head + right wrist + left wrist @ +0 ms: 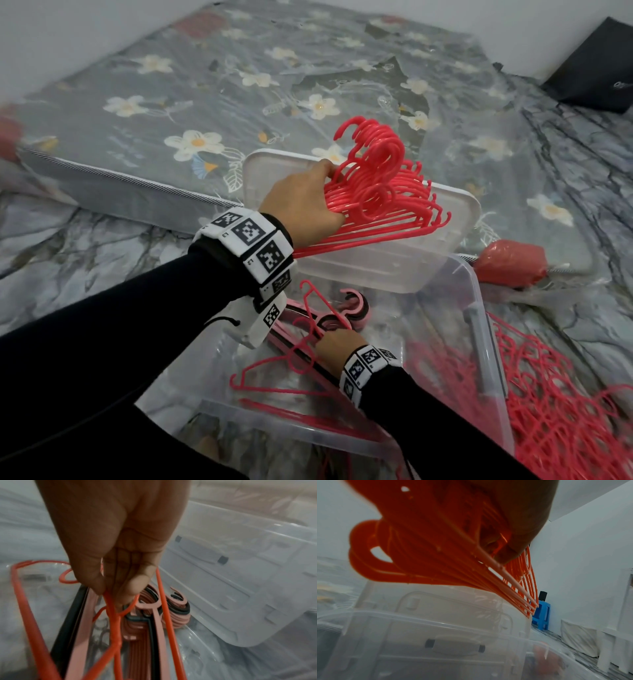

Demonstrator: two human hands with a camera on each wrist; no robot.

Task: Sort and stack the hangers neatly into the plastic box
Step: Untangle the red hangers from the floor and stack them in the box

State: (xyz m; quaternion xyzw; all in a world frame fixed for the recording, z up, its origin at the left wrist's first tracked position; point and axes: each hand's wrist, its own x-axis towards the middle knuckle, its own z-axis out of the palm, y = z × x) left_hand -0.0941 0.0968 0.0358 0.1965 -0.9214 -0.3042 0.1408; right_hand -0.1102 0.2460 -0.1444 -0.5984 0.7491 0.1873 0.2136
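I judge the sort about midway. My left hand (301, 202) grips a bundle of thin red hangers (376, 192), hooks aligned, above the box lid (455, 212) that leans at the far end of the clear plastic box (479, 329); it is not yet in the box. My right hand (337, 346), low inside the box, pinches one thin red hanger (113, 620) at its neck. Under it a stack of flat pink hangers with dark edging (145, 628) already lies along the box floor, and another thin red hanger (274, 377) lies loose nearby. A tangled heap of red hangers (548, 404) still waits on the floor, right of the box. Counts: one box, one lid, one held bundle, too many strands to count; the heap likewise uncountable.
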